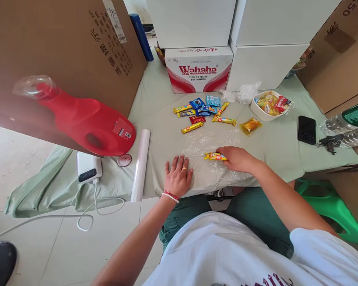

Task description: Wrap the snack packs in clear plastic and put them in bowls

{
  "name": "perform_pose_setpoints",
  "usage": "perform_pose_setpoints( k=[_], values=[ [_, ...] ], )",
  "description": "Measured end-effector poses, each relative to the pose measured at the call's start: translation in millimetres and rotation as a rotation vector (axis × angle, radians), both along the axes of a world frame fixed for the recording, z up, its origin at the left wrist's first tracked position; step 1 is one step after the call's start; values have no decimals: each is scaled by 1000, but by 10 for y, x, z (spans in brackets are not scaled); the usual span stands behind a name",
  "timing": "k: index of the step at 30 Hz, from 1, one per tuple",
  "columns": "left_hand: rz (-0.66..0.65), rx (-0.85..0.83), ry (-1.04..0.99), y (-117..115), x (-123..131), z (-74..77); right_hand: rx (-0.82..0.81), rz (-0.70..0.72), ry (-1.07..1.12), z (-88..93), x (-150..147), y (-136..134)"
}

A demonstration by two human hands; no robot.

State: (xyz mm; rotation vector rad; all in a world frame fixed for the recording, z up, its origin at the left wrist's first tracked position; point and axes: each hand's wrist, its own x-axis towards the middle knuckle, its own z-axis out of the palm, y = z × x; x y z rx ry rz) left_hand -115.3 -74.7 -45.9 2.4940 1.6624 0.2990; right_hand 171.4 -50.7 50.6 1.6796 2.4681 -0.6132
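My right hand [238, 159] is closed on a yellow wrapped snack stick [213, 156], low over a sheet of clear plastic film [203, 169]. My left hand [178, 174] lies flat with its fingers spread, at the film's left edge on the pale green cloth. Beyond the hands is a loose pile of small packets: blue packets [197, 104], a red packet [197, 119] and several yellow sticks [192, 127]. A golden packet [251, 125] lies to the right of the pile. Behind it stands a white bowl [267, 115] of wrapped food.
A roll of film [141, 167] lies left of my left hand, near a large red jug [92, 123] and a white power bank [88, 169]. At the back stands a Wahaha carton [199, 71]. On the right are a black phone [306, 130] and plastic bottles [350, 119].
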Motion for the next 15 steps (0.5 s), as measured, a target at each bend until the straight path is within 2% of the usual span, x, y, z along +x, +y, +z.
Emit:
perform_pose_setpoints(
  k=[4,7,12,15],
  values=[
    [1,9,-16,0,-3,17,65,65,-109,-149,-173,106],
    [-3,10,-40,0,-2,19,111,54,-100,-235,-151,134],
    [1,7,-70,13,1,27,177,-116,-28,-163,-71,200],
    [0,17,-55,13,6,31,225,-88,-61,-128,-148,278]
  ],
)
